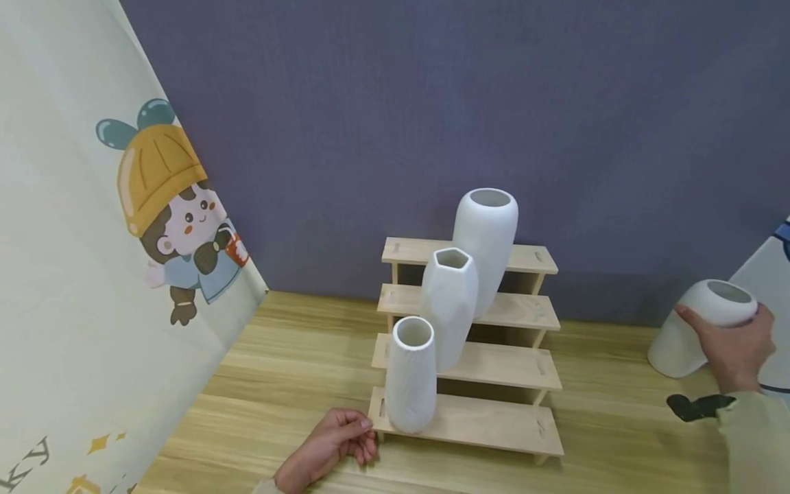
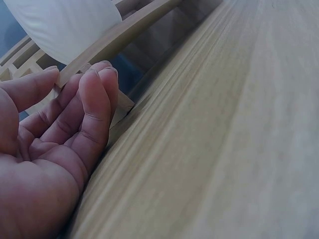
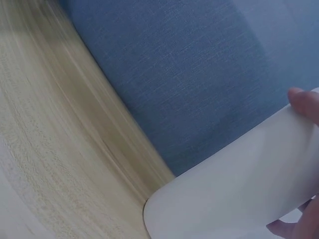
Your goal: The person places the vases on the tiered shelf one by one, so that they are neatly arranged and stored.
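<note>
At the far right my right hand (image 1: 743, 343) grips a smooth white vase (image 1: 673, 346) near its rim. In the right wrist view this vase (image 3: 224, 194) has its base at the wooden surface. My left hand (image 1: 333, 439) pinches the front left corner of a stepped wooden display stand (image 1: 494, 425) between thumb and fingers. On the stand's lowest step is a slim white vase (image 1: 410, 387). Behind it rises a faceted white vase (image 1: 449, 309) with a five-sided mouth. A tall rounded white vase (image 1: 487, 233) is farther up, its lower part partly hidden by the faceted one.
Under everything lies a wood-grain surface (image 1: 290, 363). A dark blue-grey wall (image 1: 345, 137) stands behind the stand. The pale left wall (image 1: 62, 274) carries a cartoon figure (image 1: 185, 213) in a yellow hat. A dark strap (image 1: 697, 406) sticks out by the right sleeve (image 1: 756, 446).
</note>
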Tool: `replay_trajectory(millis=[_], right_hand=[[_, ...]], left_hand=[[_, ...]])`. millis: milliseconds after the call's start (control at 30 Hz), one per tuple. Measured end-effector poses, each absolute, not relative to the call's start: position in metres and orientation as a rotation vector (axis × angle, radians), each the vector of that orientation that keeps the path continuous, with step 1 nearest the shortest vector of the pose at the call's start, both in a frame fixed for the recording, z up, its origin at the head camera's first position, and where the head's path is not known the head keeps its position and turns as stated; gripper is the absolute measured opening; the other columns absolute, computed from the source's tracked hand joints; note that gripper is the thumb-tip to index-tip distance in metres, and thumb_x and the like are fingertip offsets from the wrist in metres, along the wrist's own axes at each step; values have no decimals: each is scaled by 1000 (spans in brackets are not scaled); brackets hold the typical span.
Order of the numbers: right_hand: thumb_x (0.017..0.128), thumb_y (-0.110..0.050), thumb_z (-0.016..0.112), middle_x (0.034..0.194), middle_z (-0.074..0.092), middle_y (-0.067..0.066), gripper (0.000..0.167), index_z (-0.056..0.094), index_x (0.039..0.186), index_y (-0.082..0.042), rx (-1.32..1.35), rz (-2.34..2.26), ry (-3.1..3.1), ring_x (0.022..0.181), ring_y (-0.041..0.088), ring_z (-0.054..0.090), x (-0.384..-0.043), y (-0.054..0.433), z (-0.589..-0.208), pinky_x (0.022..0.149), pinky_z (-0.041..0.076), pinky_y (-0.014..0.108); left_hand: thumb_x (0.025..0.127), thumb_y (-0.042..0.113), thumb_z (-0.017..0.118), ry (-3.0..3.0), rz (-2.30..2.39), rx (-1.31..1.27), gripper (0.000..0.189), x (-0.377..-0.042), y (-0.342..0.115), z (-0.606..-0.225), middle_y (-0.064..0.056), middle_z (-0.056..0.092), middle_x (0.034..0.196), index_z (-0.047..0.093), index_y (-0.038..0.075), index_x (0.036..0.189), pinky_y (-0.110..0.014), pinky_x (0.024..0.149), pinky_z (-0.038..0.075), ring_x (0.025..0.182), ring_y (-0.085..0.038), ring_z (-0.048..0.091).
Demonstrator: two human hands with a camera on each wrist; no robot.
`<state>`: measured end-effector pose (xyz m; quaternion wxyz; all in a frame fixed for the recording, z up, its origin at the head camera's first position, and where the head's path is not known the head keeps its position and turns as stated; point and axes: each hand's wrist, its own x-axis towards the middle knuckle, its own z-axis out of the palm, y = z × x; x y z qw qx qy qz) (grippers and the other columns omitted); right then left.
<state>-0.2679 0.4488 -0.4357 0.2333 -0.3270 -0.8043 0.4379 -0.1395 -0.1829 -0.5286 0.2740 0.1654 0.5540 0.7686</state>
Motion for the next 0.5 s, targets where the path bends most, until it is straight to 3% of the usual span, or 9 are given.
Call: replay_trajectory(millis=[133,367,500], right_hand=[[84,-46,71,164,27,8,95,15,159,-28,-922,1214,-2171,148,28,33,-270,449,-438,123,33,51],[79,-43,78,148,36,-20,91,27,154,-36,-926,1235,-2095,132,2,41,-273,451,-441,120,36,33],[79,-41,78,147,36,-22,90,28,154,-35,-904,1231,-2074,133,1,41,-271,452,-443,120,36,31]], left_hand=[[105,12,48,1492,2070,450,22,-139,-183,-529,6,76,83,67,11,93,-17,64,58,73,-4,71],[104,11,48,1491,2072,455,22,-139,-183,-528,6,76,83,67,11,93,-17,64,58,73,-4,71],[105,10,46,1488,2077,462,23,-139,-183,-529,6,77,83,67,11,94,-17,64,58,74,-4,71]])
